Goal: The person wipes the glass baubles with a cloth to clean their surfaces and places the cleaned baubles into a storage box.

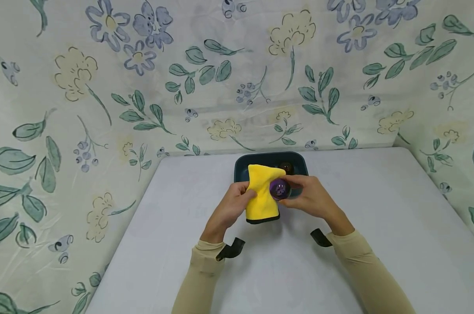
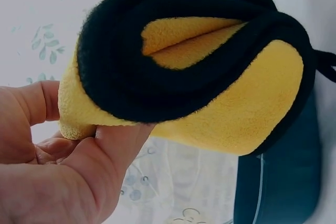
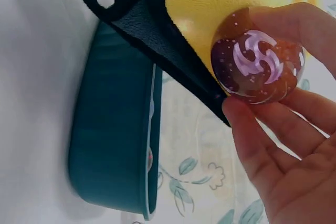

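Note:
My left hand (image 1: 233,204) grips a folded yellow cloth (image 1: 263,196) with black edging, the thumb lying across its front. In the left wrist view the cloth (image 2: 231,103) curls into a loose fold, its dark rim toward the camera. Between thumb and fingertips my right hand (image 1: 313,196) pinches a clear purple ball (image 1: 280,189) at the cloth's right side. A light swirl pattern shows inside the ball (image 3: 257,61) in the right wrist view, with the yellow cloth right behind it. Both hands are raised over the white table, in front of a dark teal tray.
The dark teal tray (image 1: 240,162) stands near the table's back edge, partly hidden by the cloth and hands. A dark brown ball (image 1: 287,168) lies inside it. The white table (image 1: 174,244) meets a floral-patterned sheet (image 1: 205,104) at the back and sides.

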A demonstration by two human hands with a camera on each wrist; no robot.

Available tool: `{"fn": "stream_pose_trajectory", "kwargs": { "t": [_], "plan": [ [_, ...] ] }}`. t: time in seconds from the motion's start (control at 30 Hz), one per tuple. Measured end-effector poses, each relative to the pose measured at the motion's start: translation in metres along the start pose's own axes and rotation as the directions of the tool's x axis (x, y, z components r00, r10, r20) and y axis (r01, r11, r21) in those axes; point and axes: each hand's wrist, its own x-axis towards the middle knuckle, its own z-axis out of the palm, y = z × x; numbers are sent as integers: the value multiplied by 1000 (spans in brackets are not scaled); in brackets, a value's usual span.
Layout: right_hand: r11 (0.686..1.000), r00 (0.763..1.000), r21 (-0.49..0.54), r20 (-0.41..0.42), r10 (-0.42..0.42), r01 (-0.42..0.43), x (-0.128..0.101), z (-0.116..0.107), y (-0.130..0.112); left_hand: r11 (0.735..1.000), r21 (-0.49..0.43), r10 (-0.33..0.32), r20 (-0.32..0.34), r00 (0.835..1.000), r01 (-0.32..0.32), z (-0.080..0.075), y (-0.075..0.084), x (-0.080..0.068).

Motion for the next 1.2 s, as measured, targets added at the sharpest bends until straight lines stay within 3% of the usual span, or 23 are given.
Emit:
{"fn": "stream_pose_trajectory", "kwargs": {
  "t": [0.77,1.2],
  "plan": [
    [986,995,166,87,-37,22,3,-4,-1,999,30,31,-22,999,-30,2,3,4],
    [973,994,216,56,-92,78,5,-5,1,996,75,58,-1,998,-58,5,1,9]
  ]
}}
